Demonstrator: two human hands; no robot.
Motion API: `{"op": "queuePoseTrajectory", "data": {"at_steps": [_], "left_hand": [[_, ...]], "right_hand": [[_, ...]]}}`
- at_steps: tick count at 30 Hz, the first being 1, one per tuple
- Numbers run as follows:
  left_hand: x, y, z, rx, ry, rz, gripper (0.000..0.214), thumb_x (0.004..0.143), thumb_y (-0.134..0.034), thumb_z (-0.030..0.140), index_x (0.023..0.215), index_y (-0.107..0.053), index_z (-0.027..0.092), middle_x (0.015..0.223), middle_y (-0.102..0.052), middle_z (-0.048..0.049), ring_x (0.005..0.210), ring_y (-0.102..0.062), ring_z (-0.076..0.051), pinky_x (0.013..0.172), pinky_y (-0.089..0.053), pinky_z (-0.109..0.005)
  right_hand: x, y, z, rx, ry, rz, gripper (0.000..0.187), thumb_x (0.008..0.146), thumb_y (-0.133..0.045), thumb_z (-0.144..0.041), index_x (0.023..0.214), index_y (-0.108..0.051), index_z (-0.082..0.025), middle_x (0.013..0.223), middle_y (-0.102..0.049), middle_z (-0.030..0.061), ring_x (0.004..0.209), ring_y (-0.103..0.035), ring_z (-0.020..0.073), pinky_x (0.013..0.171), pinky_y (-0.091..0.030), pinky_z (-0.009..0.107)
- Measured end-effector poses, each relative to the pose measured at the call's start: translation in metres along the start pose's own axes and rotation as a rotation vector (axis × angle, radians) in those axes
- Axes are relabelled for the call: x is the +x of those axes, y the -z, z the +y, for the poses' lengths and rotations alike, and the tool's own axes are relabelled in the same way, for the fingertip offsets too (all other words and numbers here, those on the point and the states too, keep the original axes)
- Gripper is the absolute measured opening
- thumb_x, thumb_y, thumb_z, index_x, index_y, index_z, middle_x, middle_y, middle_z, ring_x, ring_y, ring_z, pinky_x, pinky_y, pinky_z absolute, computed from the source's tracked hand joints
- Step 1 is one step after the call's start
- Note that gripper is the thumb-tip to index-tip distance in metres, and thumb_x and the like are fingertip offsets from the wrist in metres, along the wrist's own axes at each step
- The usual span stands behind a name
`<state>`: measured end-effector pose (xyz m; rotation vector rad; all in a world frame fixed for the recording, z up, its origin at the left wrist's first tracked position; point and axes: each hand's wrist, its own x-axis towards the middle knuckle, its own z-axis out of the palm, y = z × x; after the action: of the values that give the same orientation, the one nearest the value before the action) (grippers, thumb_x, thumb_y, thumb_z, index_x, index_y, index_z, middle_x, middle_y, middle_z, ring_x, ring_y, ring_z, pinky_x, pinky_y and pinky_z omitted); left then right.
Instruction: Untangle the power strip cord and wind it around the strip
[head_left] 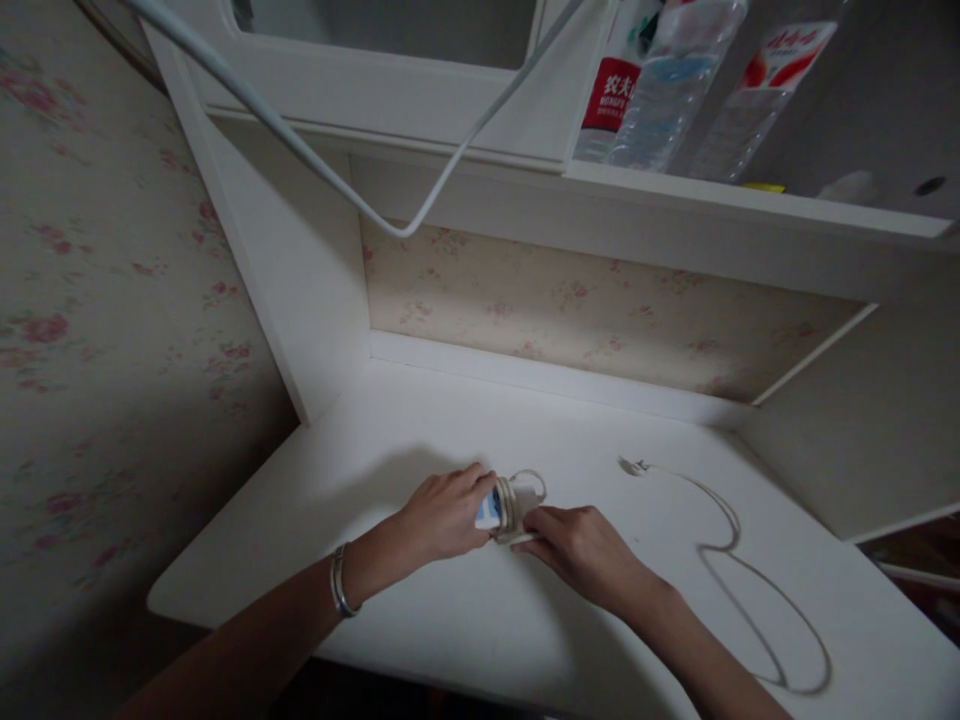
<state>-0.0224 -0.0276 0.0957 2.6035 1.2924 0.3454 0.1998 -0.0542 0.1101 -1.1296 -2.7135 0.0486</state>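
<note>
My left hand (442,515), with a silver bangle at the wrist, is closed around a small white and blue object (489,510) that has a pale cable wound round it (517,500). My right hand (577,550) is closed too, its fingertips pinching the wound cable from the right side. Both hands rest low on the white desk (375,460). What the wrapped object is cannot be made out.
A loose thin cable (731,545) lies in a big loop on the desk to the right. Overhead, a white shelf (750,205) carries plastic water bottles (675,85). A thick white cord (315,160) sags in front. Floral wallpaper borders the left.
</note>
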Motion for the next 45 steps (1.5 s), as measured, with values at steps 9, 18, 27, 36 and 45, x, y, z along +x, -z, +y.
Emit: {"op": "queuePoseTrajectory", "data": {"at_steps": [9, 18, 27, 36, 45], "left_hand": [[-0.01, 0.004, 0.018, 0.014, -0.201, -0.065, 0.06, 0.067, -0.07, 0.053, 0.114, -0.055, 0.02, 0.103, -0.063, -0.007, 0.089, -0.063, -0.026, 0.078, -0.05, -0.035], [-0.016, 0.011, 0.035, -0.034, -0.323, -0.075, 0.051, 0.073, -0.062, 0.059, 0.104, -0.06, 0.019, 0.096, -0.066, -0.0075, 0.084, -0.065, -0.025, 0.073, -0.051, -0.034], [-0.019, 0.016, 0.04, -0.012, -0.289, -0.003, 0.069, 0.071, -0.064, 0.063, 0.12, -0.049, 0.016, 0.105, -0.063, -0.0086, 0.09, -0.063, -0.026, 0.078, -0.05, -0.035], [-0.025, 0.025, 0.039, -0.12, -0.332, -0.029, 0.044, 0.075, -0.064, 0.04, 0.111, -0.049, 0.019, 0.104, -0.064, -0.0067, 0.091, -0.063, -0.023, 0.08, -0.049, -0.032], [-0.028, 0.024, 0.032, -0.297, -0.299, 0.199, 0.053, 0.071, -0.07, 0.037, 0.115, -0.046, 0.02, 0.105, -0.066, -0.0052, 0.092, -0.065, -0.021, 0.081, -0.052, -0.032]], "right_hand": [[0.024, 0.027, 0.017, 0.419, 0.118, -0.161, 0.026, 0.08, -0.065, -0.046, 0.081, -0.066, -0.021, 0.077, -0.067, 0.0018, 0.07, -0.061, 0.0139, 0.063, -0.04, 0.023], [0.038, 0.053, 0.013, 0.649, 0.18, -0.306, 0.022, 0.075, -0.071, -0.042, 0.076, -0.07, -0.02, 0.071, -0.064, -0.0002, 0.064, -0.058, 0.0114, 0.061, -0.042, 0.022], [0.032, 0.035, 0.048, 1.066, -0.245, -0.435, 0.034, 0.056, -0.082, -0.038, 0.075, -0.064, -0.016, 0.061, -0.056, -0.0048, 0.057, -0.051, 0.0087, 0.051, -0.038, 0.019], [0.034, 0.013, 0.055, 1.364, -0.21, -0.442, 0.035, 0.066, -0.078, -0.037, 0.086, -0.061, -0.014, 0.072, -0.06, -0.0029, 0.063, -0.053, 0.0083, 0.06, -0.042, 0.021], [0.018, -0.012, 0.044, 1.283, -0.189, -0.314, 0.045, 0.07, -0.069, -0.057, 0.081, -0.062, -0.014, 0.072, -0.059, 0.0003, 0.066, -0.052, 0.011, 0.063, -0.042, 0.024]]}}
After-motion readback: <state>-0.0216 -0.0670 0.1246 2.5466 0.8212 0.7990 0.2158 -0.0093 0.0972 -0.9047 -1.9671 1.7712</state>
